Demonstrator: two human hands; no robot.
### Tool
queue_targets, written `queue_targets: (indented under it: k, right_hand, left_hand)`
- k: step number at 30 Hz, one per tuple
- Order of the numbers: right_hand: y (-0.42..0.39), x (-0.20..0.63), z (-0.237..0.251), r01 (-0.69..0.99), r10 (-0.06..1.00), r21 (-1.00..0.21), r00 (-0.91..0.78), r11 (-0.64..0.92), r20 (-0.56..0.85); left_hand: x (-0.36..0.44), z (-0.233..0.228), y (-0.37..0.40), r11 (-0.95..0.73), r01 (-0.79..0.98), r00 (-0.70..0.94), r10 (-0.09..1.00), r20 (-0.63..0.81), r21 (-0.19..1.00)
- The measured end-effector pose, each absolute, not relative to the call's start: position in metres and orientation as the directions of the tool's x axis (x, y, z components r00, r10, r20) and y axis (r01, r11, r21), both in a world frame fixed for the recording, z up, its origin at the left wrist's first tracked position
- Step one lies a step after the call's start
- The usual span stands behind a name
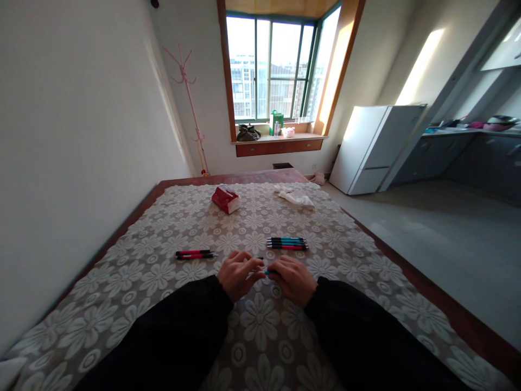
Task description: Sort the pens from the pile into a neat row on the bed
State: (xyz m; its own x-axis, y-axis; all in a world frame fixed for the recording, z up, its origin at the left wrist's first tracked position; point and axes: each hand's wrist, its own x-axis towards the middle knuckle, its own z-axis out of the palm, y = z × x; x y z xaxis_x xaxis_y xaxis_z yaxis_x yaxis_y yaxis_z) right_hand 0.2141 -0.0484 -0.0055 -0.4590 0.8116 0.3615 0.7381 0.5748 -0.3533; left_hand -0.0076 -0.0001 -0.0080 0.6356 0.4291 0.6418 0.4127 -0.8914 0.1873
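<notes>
Blue, in the head view: pen piece [267, 272], pinched in the fingertips of the right hand [293, 279]. Sits between the hands, nearer the right, and seems to run side to side along its length, toward the left hand [241, 274]. Left fingers curled just beside it; cannot tell whether on it. Dark tip [261, 258] poking past them. Beyond the right hand, row of pens [286, 244]; leftward, two red pens [195, 254].

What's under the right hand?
A blue piece pokes out from the right hand, with the floral tablecloth below. Whatever the palm and curled fingers cover can't be seen.
</notes>
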Motion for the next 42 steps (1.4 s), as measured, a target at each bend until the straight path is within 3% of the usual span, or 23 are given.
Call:
queue_targets:
  k: [5, 9, 14, 17, 23, 42]
  right_hand:
    - [-0.046, 0.216, -0.008, 0.708, 0.858, -0.491, -0.362, 0.508, 0.365]
    - [-0.043, 0.219, -0.01, 0.648, 0.868, -0.586, -0.283, 0.486, 0.408]
    - [-0.04, 0.226, -0.009, 0.712, 0.842, -0.494, -0.265, 0.499, 0.469]
    - [-0.037, 0.231, -0.008, 0.799, 0.869, -0.415, -0.252, 0.435, 0.426]
    - [-0.034, 0.236, -0.008, 0.89, 0.931, -0.351, -0.176, 0.289, 0.32]
    - [-0.035, 0.235, -0.004, 0.891, 0.938, -0.343, -0.204, 0.297, 0.282]
  left_hand:
    - [-0.013, -0.001, 0.0, -0.829, 0.439, 0.514, 0.547, 0.661, 0.346]
    - [-0.014, 0.001, 0.002, -0.71, 0.496, 0.419, 0.7, 0.579, 0.5]
    - [-0.01, -0.008, 0.01, -0.656, 0.653, 0.52, 0.751, 0.406, 0.377]
    - [-0.01, -0.011, 0.012, -0.62, 0.678, 0.51, 0.783, 0.355, 0.394]
    - [-0.012, -0.006, 0.01, -0.6, 0.685, 0.481, 0.798, 0.361, 0.413]
    - [-0.01, -0.005, 0.008, -0.649, 0.643, 0.493, 0.757, 0.428, 0.407]
